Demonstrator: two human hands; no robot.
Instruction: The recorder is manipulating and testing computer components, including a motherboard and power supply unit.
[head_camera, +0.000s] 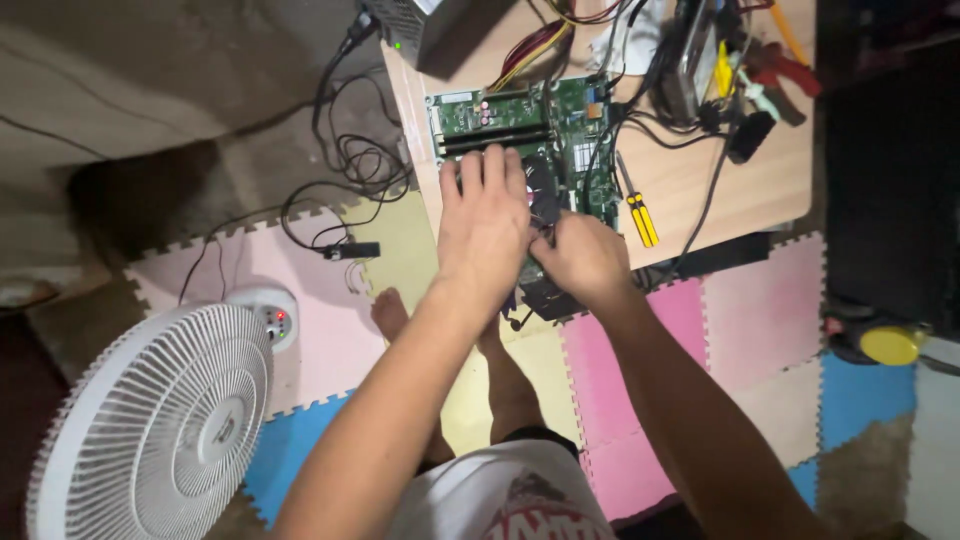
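Note:
A green computer motherboard (580, 125) lies on a low wooden table (770, 180), with a black fan cooler (541, 185) mounted near its front. My left hand (483, 225) lies flat across the board's near left part, fingers stretched out and close together, pressing down. My right hand (582, 258) is curled just right of it at the board's front edge, fingers closed around something small and dark by the cooler; what it grips is hidden. Black wires run from the board over my right hand's side.
A yellow-handled screwdriver (640, 215) lies right of the board. Pliers, cables and a drive crowd the table's back right (740, 70). A white floor fan (150, 420) stands at lower left on coloured foam mats (760, 330). Black cables (340, 190) trail left. My bare feet (392, 312) rest under the table edge.

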